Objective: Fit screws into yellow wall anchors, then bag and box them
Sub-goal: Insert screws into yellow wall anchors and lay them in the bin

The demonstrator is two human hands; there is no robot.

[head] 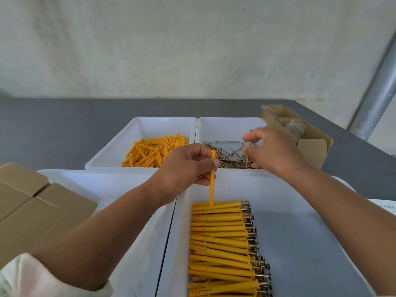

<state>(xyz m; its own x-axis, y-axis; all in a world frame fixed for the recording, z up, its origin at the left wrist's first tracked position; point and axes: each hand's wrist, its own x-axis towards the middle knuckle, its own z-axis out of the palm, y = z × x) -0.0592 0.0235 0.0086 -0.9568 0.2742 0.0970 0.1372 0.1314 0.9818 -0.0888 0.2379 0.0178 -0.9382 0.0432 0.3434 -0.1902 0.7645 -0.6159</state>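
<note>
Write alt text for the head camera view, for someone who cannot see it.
A person's left hand holds a yellow wall anchor upright while the right hand reaches over a white tray of screws. A nearer tray holds rows of fitted anchors.

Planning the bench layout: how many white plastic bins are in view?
4. The back left bin holds loose yellow anchors; the back right bin holds screws; the front right bin holds screw-fitted anchors; the front left bin is partly hidden, contents unclear.

Pale, faintly pink left sleeve [30, 277]
</note>
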